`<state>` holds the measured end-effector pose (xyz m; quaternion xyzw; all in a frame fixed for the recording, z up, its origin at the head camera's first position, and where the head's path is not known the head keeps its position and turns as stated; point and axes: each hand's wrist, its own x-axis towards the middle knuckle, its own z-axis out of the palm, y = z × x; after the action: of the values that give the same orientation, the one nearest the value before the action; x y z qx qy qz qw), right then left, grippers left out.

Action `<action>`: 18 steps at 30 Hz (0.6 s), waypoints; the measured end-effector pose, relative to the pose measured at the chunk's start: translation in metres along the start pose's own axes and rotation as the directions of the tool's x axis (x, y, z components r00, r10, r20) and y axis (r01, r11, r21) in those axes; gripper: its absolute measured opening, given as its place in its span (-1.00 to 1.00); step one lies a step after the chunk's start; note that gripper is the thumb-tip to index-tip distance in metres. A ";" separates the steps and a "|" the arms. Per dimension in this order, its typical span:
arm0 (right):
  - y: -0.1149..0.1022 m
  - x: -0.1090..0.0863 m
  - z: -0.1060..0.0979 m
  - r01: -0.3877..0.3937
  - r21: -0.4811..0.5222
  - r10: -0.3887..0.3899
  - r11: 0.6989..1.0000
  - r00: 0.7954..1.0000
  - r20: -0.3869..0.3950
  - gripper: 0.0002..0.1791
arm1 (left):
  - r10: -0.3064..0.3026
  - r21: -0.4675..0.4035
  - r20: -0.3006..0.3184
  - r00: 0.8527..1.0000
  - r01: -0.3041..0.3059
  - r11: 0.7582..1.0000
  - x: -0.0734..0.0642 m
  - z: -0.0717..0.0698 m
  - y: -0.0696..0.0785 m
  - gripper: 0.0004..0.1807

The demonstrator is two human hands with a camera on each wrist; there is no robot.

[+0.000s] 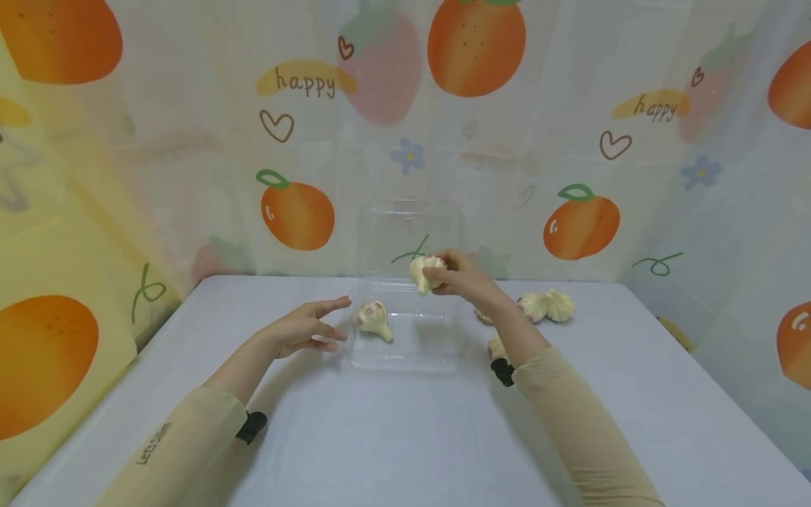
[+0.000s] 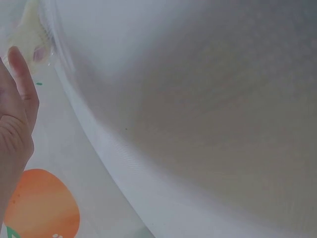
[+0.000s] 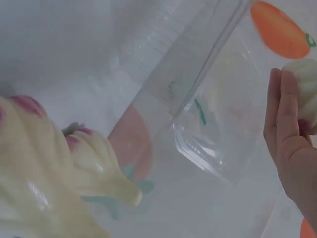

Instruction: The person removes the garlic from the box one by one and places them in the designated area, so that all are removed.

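My right hand (image 1: 465,278) grips a garlic bulb (image 1: 426,273) above a clear plastic box (image 1: 405,362), whose lid stands raised at the back. The same held bulb (image 3: 308,94) shows at the edge of the right wrist view, with fingers curled along it. Inside the box, toward its left side, lies another garlic bulb (image 1: 374,320). My left hand (image 1: 307,329) is just left of the box, fingers extended and spread, holding nothing. Whether its fingertips touch the box wall I cannot tell.
More garlic bulbs (image 1: 548,306) lie on the white-covered table (image 1: 393,436) right of the box, some partly hidden behind my right forearm. A fruit-printed curtain (image 1: 405,162) hangs behind the table. Black wrist straps (image 1: 252,427) show at my sleeves.
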<state>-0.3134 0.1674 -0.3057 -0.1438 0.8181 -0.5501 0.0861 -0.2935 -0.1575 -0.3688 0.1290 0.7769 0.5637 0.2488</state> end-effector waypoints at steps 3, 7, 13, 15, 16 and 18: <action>-0.001 -0.002 -0.009 0.014 0.040 -0.014 0.999 1.000 0.008 -0.45 | 0.000 -0.006 0.002 1.000 0.000 1.000 0.001 0.000 0.001 -0.14; -0.002 -0.006 -0.021 0.015 0.088 -0.014 0.996 1.000 -0.011 -0.44 | 0.003 -0.016 0.002 1.000 -0.003 1.000 0.000 0.001 0.001 -0.14; -0.003 -0.013 -0.038 -0.017 0.102 0.020 0.995 1.000 -0.023 -0.41 | 0.000 -0.015 -0.003 1.000 0.000 1.000 0.000 0.001 -0.001 -0.14; -0.002 -0.015 -0.043 -0.028 0.095 0.031 0.995 0.999 -0.028 -0.39 | -0.001 -0.013 -0.003 1.000 0.001 1.000 0.000 0.001 -0.001 -0.13; -0.001 -0.015 -0.046 -0.033 0.094 0.036 0.995 0.999 -0.030 -0.38 | -0.001 -0.013 -0.003 1.000 0.001 1.000 0.000 0.001 -0.001 -0.13; 0.002 -0.017 -0.051 -0.046 0.104 0.050 0.993 0.998 -0.034 -0.36 | -0.004 -0.014 -0.004 1.000 0.004 1.000 0.000 0.001 0.000 -0.13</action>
<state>-0.3131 0.2178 -0.2885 -0.1092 0.7932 -0.5920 0.0916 -0.2931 -0.1571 -0.3694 0.1247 0.7738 0.5688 0.2493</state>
